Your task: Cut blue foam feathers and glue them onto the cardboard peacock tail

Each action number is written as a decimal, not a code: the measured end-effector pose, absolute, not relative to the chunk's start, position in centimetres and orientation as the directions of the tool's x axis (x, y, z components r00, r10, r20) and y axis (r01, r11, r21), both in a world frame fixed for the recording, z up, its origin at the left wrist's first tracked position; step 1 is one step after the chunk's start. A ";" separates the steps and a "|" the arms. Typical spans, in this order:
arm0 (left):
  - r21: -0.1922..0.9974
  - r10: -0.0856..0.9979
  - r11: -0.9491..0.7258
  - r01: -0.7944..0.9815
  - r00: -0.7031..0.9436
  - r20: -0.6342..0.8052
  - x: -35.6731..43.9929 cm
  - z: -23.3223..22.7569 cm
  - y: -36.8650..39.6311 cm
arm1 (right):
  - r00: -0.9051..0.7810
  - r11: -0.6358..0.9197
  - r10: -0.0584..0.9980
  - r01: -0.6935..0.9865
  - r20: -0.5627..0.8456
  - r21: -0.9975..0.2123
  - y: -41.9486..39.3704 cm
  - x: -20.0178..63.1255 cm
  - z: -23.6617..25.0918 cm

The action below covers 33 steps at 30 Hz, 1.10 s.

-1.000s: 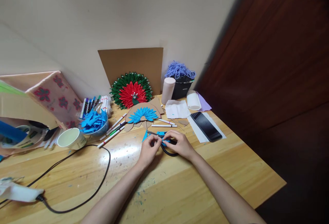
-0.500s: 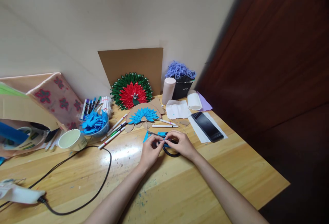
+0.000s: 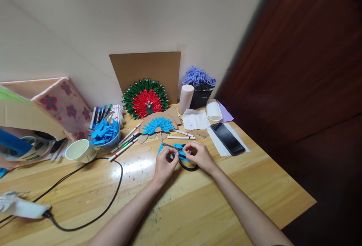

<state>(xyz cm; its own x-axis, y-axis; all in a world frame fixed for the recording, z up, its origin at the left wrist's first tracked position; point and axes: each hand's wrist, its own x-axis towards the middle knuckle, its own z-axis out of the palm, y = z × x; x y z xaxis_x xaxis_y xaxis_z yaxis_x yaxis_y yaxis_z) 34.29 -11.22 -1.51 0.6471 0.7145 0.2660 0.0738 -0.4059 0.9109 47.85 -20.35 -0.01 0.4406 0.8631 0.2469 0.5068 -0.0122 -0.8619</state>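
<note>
Item: blue paper piece (image 3: 181, 152), mid-table, pinched by my left hand (image 3: 165, 163) and right hand (image 3: 199, 156) over black-handled scissors (image 3: 187, 166). Step: shaping; next needs fine fingertip control.

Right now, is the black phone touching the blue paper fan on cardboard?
Apart. The head view shows the black phone well right of the blue paper fan, with markers and bare table between.

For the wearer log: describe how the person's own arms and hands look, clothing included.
Both forearms are bare as far as the frame shows, with no sleeves or gloves. The left hand and right hand show no ring, watch or bracelet that I can make out; fingers are too small to check for nail polish.
</note>
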 end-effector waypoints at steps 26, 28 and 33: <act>0.946 0.671 -0.316 0.072 0.722 0.169 34.1 -1.2 -11.3 | 0.478 -0.023 0.878 0.016 -0.012 -1.000 -19.9 47.9 -0.9; 0.947 0.669 -0.314 0.066 0.723 0.172 34.2 -1.3 -11.2 | 0.471 -0.022 0.882 0.012 -0.013 -1.000 -19.9 47.7 -0.9; 0.951 0.676 -0.304 0.061 0.717 0.170 34.3 -1.4 -11.1 | 0.487 -0.018 0.873 0.019 -0.006 -1.000 -19.7 47.2 -0.9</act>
